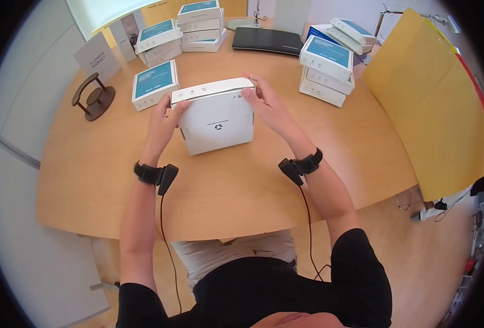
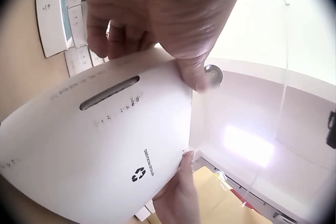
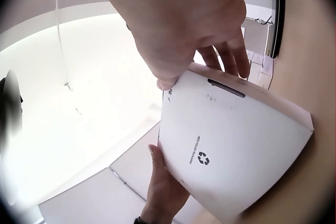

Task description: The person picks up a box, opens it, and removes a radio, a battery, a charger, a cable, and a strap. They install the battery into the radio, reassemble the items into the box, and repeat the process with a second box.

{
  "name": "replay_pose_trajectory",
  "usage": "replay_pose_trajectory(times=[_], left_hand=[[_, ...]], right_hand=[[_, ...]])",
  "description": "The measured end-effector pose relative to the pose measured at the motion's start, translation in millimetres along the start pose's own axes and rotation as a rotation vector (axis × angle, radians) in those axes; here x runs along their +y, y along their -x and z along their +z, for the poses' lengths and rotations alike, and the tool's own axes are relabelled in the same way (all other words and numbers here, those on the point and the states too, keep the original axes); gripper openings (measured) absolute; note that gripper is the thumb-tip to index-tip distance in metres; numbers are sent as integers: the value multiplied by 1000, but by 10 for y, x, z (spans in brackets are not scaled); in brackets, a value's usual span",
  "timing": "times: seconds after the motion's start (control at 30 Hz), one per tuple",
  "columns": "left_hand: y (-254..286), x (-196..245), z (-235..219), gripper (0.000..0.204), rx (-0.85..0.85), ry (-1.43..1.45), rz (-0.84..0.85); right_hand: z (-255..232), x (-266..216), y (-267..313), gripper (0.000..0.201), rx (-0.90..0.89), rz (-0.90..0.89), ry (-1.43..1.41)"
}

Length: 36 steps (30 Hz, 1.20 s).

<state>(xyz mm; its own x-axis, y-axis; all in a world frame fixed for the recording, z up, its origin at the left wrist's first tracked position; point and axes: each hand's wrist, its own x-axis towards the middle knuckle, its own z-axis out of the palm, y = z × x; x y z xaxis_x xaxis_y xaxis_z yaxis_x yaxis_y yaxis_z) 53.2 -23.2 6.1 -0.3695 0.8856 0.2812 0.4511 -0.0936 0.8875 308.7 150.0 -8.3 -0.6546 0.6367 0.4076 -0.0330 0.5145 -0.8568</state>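
Note:
A white box (image 1: 217,123) stands tilted above the middle of the table, its plain face with a recycling mark towards the person. The left hand (image 1: 164,123) grips its upper left corner, thumb on the near face. At the upper right corner the right hand (image 1: 269,106) holds it the same way, with fingers behind. In the left wrist view the box (image 2: 105,140) shows a dark slot, and the left hand (image 2: 157,14) is at its edge. The right wrist view has the right hand (image 3: 194,29) over the box (image 3: 231,145).
One box with a blue-green label (image 1: 154,82) lies behind the left hand. Stacks of similar boxes stand at the back left (image 1: 200,24) and right (image 1: 327,57). Also there: a dark wooden stand (image 1: 94,101), a black flat case (image 1: 267,41), a sign (image 1: 97,56) and a yellow panel (image 1: 428,104).

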Motion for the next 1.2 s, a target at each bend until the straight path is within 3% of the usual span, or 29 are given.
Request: replay_pose_trajectory(times=[0.07,0.2,0.27,0.3,0.4,0.53,0.7,0.8,0.9,1.1,1.2], left_hand=[[27,-18,81,53,75,102,137],[150,180,165,55,54,-54,247],[227,271,243,60,37,-188,392],[281,350,270,65,-34,-133,326],[276,260,428,66,-55,-235,586],[274,130,463,74,-57,-363,600],[209,-335,335,79,100,-272,417],[175,-628,189,76,128,-269,276],[188,-745,180,73,138,-251,171],[199,-988,173,74,166,-188,103],[211,-989,153,75,168,-195,78]], right_hand=[[-104,-206,54,75,-74,194,-9],[-249,-268,75,88,-226,653,-145],[-256,-242,143,84,-269,642,-486],[-251,-201,157,82,-291,634,-659],[-202,209,149,69,-81,605,-827],[-302,224,174,53,119,533,-732],[-892,38,-3,47,411,275,-648],[-1389,-103,-210,50,474,80,-445],[-1900,-88,-437,53,570,46,-322],[-2657,301,-773,59,759,226,-90],[-2776,387,-810,59,826,324,33]])
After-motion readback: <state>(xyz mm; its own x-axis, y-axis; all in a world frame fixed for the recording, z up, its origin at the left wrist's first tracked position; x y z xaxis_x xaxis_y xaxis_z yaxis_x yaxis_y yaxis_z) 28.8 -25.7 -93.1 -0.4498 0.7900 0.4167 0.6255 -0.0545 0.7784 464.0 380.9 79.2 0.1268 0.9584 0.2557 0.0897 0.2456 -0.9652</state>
